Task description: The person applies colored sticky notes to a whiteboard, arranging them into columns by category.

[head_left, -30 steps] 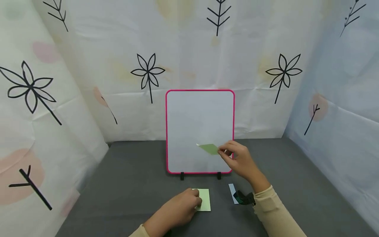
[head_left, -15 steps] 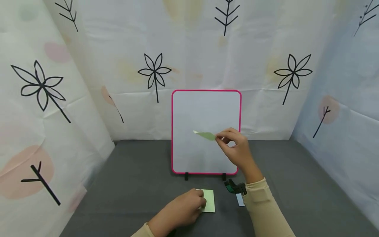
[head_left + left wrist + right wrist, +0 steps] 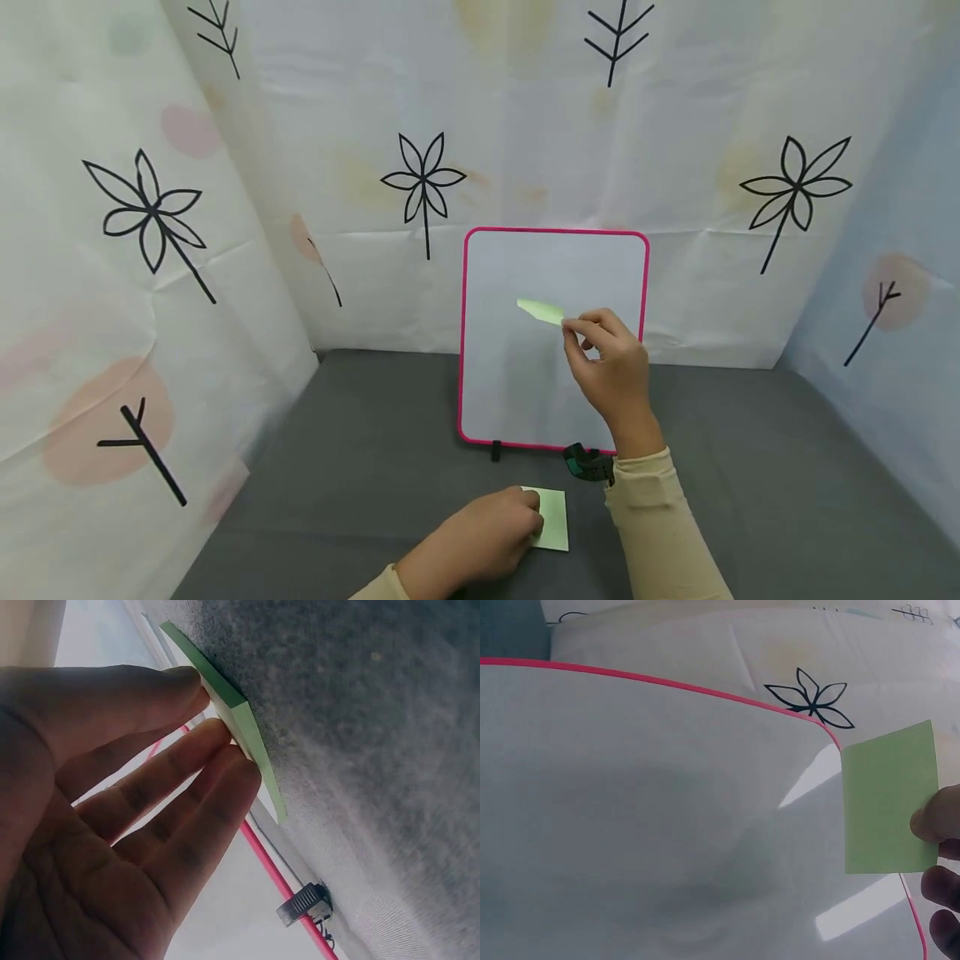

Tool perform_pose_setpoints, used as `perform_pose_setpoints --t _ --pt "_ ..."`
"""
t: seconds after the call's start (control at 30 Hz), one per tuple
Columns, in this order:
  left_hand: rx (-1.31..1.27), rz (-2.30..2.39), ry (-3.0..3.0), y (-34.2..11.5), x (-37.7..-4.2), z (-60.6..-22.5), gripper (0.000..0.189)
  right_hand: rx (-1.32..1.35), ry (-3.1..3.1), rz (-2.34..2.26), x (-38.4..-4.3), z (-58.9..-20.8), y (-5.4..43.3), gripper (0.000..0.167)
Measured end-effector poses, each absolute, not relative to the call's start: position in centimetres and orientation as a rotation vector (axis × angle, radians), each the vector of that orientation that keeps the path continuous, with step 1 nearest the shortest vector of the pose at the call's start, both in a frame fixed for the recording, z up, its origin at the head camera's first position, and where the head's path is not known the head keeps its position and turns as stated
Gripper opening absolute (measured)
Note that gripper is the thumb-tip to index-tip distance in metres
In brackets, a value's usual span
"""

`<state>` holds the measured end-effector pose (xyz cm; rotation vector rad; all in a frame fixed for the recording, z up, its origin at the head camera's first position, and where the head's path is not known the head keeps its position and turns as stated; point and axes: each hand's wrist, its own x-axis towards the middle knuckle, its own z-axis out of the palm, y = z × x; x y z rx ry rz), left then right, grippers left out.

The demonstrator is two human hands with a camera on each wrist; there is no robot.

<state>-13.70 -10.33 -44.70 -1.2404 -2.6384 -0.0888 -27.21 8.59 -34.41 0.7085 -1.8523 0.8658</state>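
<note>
My right hand point(image 3: 611, 367) pinches a single light-green sticky note point(image 3: 542, 312) by one edge, between thumb and fingertips. The note is in front of the whiteboard point(image 3: 510, 383), which stands upright in a pink frame. In the right wrist view, the square note point(image 3: 885, 806) overlaps the board's rounded corner; whether it touches the board, I cannot tell. Low on the table, my left hand point(image 3: 487, 533) holds a light-green sticky note pad point(image 3: 553, 523) with its fingertips. The left wrist view shows thumb and fingers against the pad point(image 3: 251, 739), its thick edge visible.
Small black feet point(image 3: 496, 451) support the board on the dark grey table point(image 3: 360, 467). A pale cloth backdrop point(image 3: 337, 117) with leaf drawings surrounds the back and sides. A dark band with a device point(image 3: 588, 463) sits at my right wrist.
My right hand has risen with the sticky note, from low on the board to near its middle. The left hand stays on the pad. A light-blue strip has become hidden by my right sleeve.
</note>
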Motion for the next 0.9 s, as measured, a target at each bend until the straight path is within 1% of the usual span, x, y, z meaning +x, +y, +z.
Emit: perform_pose_setpoints --t 0.07,0.2,0.33,0.5,0.63,0.9 --pt "-1.285 -0.095 -2.634 -10.0 -14.0 -44.6 0.032 0.684 -1.854 0.807 -27.3 -34.4 8.9 0.009" --pt "-1.383 -0.156 -2.652 -9.5 -14.5 -43.6 0.014 0.661 -1.836 0.755 -27.8 -34.6 9.4 0.01" --pt "-1.38 -0.338 -2.601 -9.6 -14.5 -41.9 0.004 0.662 -1.812 0.729 -28.5 -35.0 9.4 0.012" --pt "-1.28 -0.544 -2.294 -10.1 -14.9 -39.8 0.006 0.683 -1.819 0.731 -29.2 -35.4 9.0 0.009" --pt "-1.116 -0.635 -2.071 -10.8 -15.7 -38.1 0.005 0.711 -1.859 0.722 -29.5 -35.6 8.4 0.008" --pt "-0.766 -0.766 -1.976 -11.0 -18.0 -35.4 0.016 0.727 -1.9 0.757 -29.5 -35.6 8.1 0.006"
